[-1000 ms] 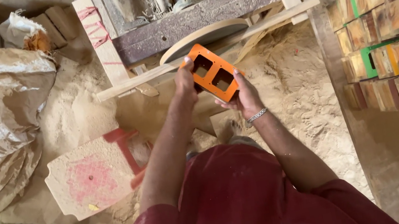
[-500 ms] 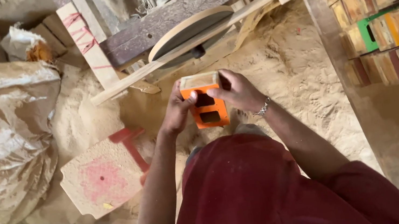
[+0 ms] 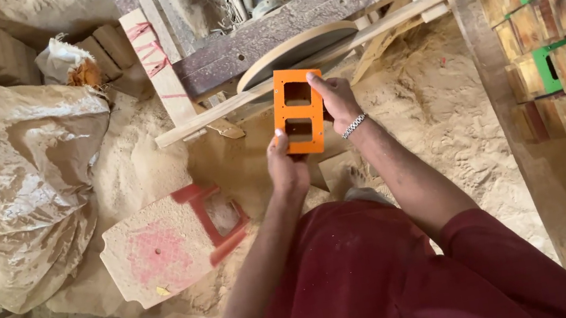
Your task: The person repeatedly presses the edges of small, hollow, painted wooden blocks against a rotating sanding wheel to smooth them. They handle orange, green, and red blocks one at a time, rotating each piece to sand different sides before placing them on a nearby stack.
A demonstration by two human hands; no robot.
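— What is different from half a second ago?

— The orange block [image 3: 298, 110] is showing its broad face to the camera again, with both rectangular cut-outs open to view. Half a second back it was turned edge-up, its pale wooden side on top, and held lower, nearer the person's lap. A full second back it was tilted on a diagonal. So the person is rotating it between the hands, and the piece is now sitting higher, just in front of the round sanding disc [image 3: 295, 50].

— What is that telling an observer?

— Probably that the sides are being checked or offered in turn; the block is not visibly touching the disc at this moment, though the gap is hard to judge.

— Which way is it pointing?

— Its long axis is running nearly up and down in the picture, leaning slightly, with the top end toward the disc and the wooden rail [image 3: 313, 68], the bottom end toward the person. The two windows are stacked along that axis.

— And the hands?

— The left hand [image 3: 288, 168] is gripping the lower end, thumb on the edge. The right hand [image 3: 335, 102] is pinching the upper right edge, a bracelet [image 3: 354, 125] at the wrist. Sawdust [image 3: 437, 108] is lying all around.
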